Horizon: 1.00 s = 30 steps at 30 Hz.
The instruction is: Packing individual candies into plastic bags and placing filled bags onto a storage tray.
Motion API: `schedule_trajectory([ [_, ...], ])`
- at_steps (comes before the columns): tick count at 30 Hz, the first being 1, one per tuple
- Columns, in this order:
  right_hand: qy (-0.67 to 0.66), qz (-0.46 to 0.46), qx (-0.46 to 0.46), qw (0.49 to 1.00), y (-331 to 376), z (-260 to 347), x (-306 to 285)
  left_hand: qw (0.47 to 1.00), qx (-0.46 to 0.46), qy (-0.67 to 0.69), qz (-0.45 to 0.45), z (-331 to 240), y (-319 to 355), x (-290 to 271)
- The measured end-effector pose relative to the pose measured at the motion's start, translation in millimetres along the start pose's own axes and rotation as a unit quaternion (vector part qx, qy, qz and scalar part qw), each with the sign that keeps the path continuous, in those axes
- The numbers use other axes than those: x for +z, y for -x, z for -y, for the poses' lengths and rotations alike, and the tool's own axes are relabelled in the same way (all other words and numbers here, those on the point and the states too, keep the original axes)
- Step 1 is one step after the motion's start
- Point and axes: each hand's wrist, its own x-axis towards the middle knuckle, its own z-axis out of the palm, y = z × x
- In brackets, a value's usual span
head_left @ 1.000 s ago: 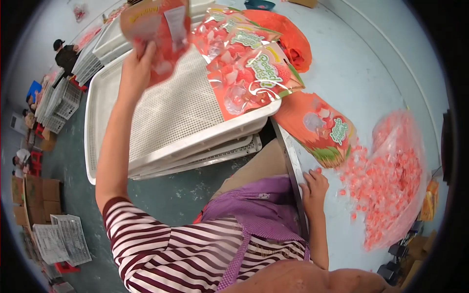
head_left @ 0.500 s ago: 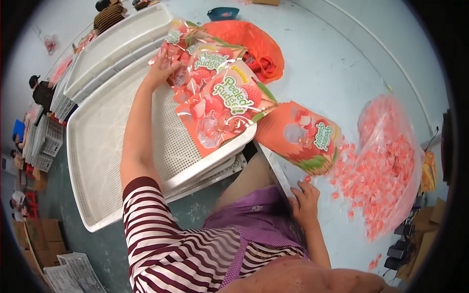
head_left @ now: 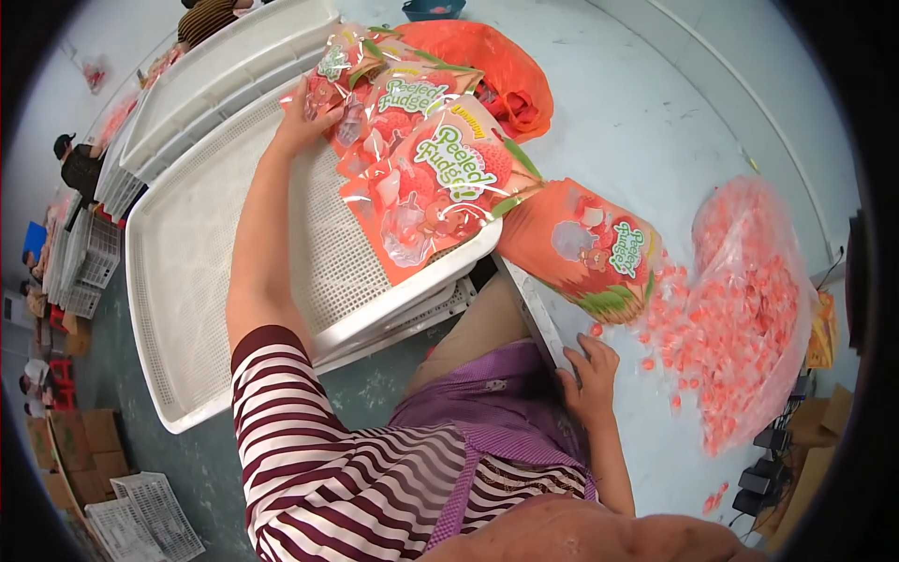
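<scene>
Red-printed pouches [head_left: 398, 122] lie overlapped, partly on the white tray [head_left: 187, 281], just right of the left hand [head_left: 302, 129]. That hand is spread against the nearest pouch [head_left: 342, 80]; whether it grips cannot be told. Loosely curled, apparently empty, the right hand [head_left: 592, 379] rests at the table [head_left: 646, 431] edge. Align pouches flat; avoid dragging neighbours.

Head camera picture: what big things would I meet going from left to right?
Stacked brown cardboard boxes, white perforated plastic tray, stack of flat orange printed pouches, pinkish see-through plastic bag of small pink pieces.
</scene>
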Motion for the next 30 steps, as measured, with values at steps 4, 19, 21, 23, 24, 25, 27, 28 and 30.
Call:
schedule_trajectory([
  [4, 0.000, -0.009, -0.001, 1.000, 3.0, 1.8, -0.9, 0.996, -0.024, -0.085, 0.010, -5.5, 3.1, -12.3],
  [19, -0.013, -0.012, 0.000, 1.000, 1.8, 4.4, -3.5, 0.996, -0.031, -0.086, 0.007, -16.2, 11.9, -8.0],
  [21, -0.009, -0.020, 0.000, 1.000, -0.3, 2.7, -4.5, 0.997, -0.005, -0.065, 0.028, -32.4, 17.1, 2.5],
  [23, -0.011, -0.029, 0.003, 1.000, 1.9, 2.6, -5.5, 0.994, -0.024, -0.093, 0.046, -71.3, 27.3, 9.8],
  [24, -0.012, -0.030, 0.002, 0.999, 2.3, 2.5, -5.7, 0.990, -0.047, -0.123, 0.054, -80.0, 29.9, 7.7],
  [25, -0.012, -0.031, 0.000, 0.999, 2.9, 2.1, -5.7, 0.990, -0.046, -0.123, 0.054, -75.9, 27.1, 7.6],
  [27, -0.015, -0.032, -0.006, 0.999, 3.0, 4.1, -6.1, 0.994, 0.011, -0.083, 0.064, -52.9, 18.0, 1.5],
  [28, -0.016, -0.035, -0.007, 0.999, 3.6, 5.2, -6.9, 0.994, 0.010, -0.085, 0.063, -38.7, 15.8, 0.8],
  [30, -0.015, -0.040, -0.008, 0.999, 1.6, 4.0, -5.7, 0.997, 0.046, -0.054, 0.006, -17.1, 5.5, 1.1],
])
